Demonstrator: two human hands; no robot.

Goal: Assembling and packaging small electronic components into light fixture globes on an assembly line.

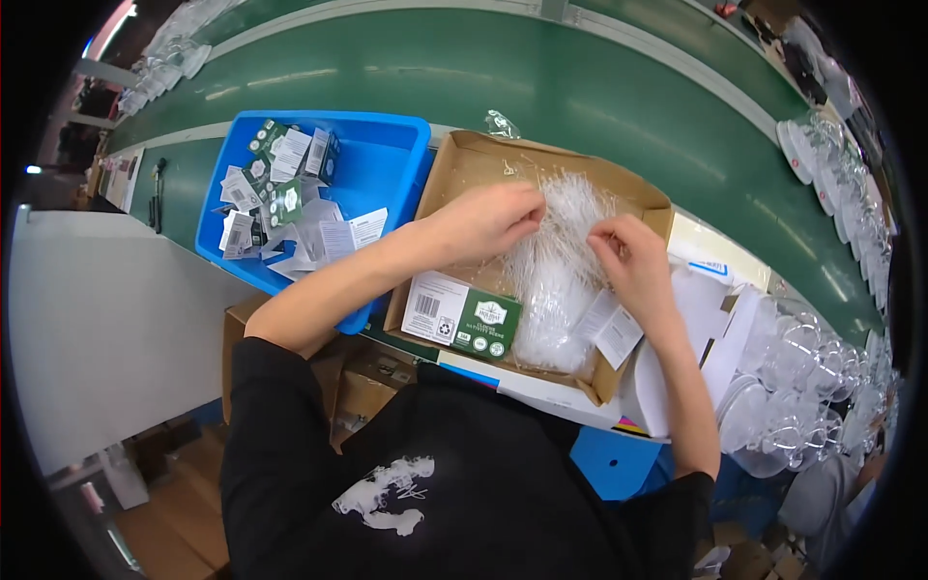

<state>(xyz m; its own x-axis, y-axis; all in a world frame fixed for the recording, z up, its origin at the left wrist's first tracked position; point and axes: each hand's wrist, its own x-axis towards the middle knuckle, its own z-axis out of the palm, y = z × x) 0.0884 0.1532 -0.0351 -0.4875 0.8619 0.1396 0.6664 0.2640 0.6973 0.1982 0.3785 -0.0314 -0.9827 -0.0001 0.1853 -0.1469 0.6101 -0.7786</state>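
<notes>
Over a shallow cardboard tray (440, 198), both of my hands are working with the fingertips brought together. My left hand (498, 220) is pinched above the far-left side of a bundle of thin white plastic strands (556, 261). At the bundle's right side, my right hand (633, 266) is also pinched. Anything between either set of fingertips is too fine to make out. A green and white folded card (462, 314) lies in the tray's near-left corner. Below my right hand, a white printed tag (617, 336) rests against the tray's near-right part.
A blue plastic bin (372, 159) left of the tray holds several green and white tags (285, 203). Clear glass-like pieces (793, 358) crowd the right side. Beyond lies a green conveyor belt (599, 82). A small clear bag (501, 124) sits at the tray's far edge.
</notes>
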